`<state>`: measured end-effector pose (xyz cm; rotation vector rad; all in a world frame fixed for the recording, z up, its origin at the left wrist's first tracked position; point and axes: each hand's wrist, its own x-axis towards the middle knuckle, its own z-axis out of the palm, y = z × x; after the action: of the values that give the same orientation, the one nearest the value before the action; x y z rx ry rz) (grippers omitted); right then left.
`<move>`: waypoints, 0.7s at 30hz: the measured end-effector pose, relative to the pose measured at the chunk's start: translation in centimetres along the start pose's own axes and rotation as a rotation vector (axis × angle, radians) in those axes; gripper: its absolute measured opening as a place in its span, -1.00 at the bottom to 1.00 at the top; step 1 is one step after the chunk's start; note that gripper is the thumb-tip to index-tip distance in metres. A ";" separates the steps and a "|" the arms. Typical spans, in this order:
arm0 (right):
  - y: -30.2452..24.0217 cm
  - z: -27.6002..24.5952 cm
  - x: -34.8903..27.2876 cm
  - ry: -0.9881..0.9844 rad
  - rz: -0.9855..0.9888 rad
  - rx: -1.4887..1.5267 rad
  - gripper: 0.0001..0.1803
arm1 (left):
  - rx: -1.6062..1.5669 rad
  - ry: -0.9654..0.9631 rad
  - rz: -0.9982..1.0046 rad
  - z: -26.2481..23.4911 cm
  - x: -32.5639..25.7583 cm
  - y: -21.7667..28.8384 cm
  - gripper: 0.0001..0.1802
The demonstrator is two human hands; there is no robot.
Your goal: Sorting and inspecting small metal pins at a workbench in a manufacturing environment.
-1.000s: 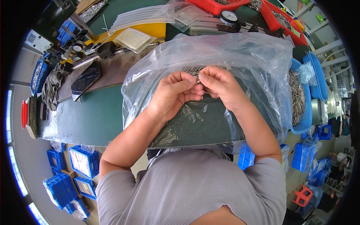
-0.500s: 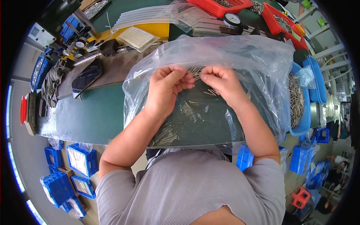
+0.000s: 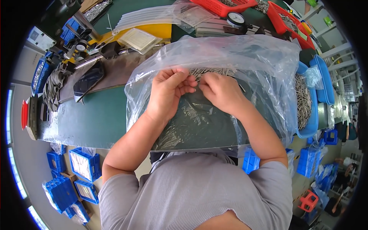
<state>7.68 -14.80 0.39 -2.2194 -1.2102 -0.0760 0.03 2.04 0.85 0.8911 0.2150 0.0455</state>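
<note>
A large clear plastic bag (image 3: 264,57) lies spread over the green table in front of me. Small slim metal pins (image 3: 220,71) are heaped on it, just beyond my hands. My left hand (image 3: 168,86) is closed at the heap's left end, thumb against the curled forefinger; whatever it pinches is too small to make out. Close beside it, my right hand (image 3: 222,92) faces palm down in front of the pins. Its fingers are curled together with their tips near the left fingertips, and any thing in them is hidden.
On the right stands a blue basket (image 3: 312,124) of metal pins. Red baskets (image 3: 274,17) and a dial gauge (image 3: 235,19) are at the back. A dark phone (image 3: 89,80) lies left, near a grey cloth (image 3: 53,86). Blue crates (image 3: 59,191) are stacked on the floor.
My right hand has shifted left and slightly toward me, turning palm down and closer to the left hand. More of the pin heap now shows behind it. The left hand has hardly moved.
</note>
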 end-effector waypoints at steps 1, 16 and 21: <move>0.1 -0.8 0.2 -0.040 0.120 0.210 -0.87 | 0.016 0.004 -0.024 0.0 -0.1 0.0 -0.88; -0.4 -2.6 0.1 -0.061 0.424 1.058 -0.89 | -0.170 -0.130 -0.248 0.1 -0.2 -1.2 -0.91; -0.1 -2.0 0.3 -0.173 0.346 1.094 -0.90 | -0.149 -0.141 -0.237 0.0 0.0 -1.3 -0.90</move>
<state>8.23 -15.54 2.17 -1.4092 -0.6452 0.7481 -0.05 1.25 -0.20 0.7121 0.1820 -0.2181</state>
